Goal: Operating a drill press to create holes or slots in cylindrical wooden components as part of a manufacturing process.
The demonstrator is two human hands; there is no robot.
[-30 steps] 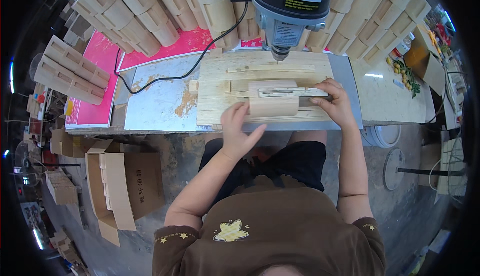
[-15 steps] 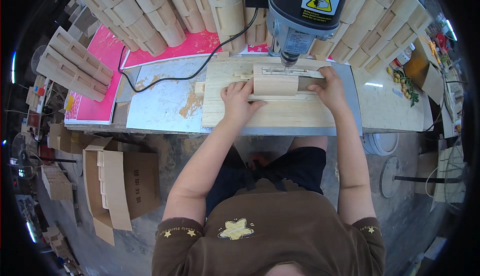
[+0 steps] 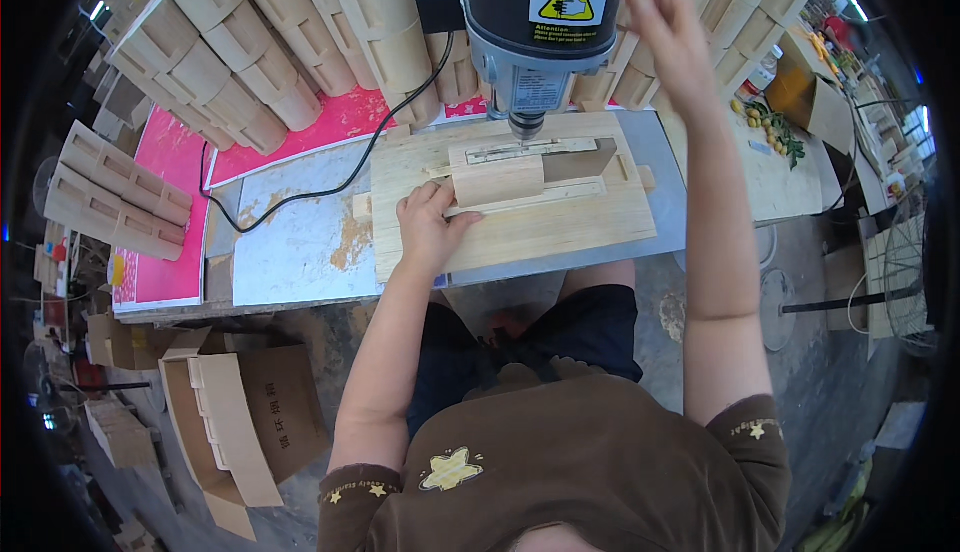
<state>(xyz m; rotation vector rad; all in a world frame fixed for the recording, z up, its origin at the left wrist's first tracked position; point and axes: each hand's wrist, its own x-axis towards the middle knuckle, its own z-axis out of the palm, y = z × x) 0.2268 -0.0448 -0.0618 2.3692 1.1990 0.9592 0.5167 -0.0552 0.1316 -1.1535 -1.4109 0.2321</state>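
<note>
Though it's slotted, the pale block looks smooth.

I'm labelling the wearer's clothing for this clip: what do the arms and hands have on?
The left sleeve and right sleeve are short and brown, with pale yellow stars printed near the hems. Below them the forearms are uncovered. The left hand and right hand wear no gloves, and no watch shows.

I find passing room in front of the drill press, over the wooden board's bare near strip. Behind it, wooden columns crowd; leftward, a black cable loops; rightward, the raised right hand blocks.
</note>
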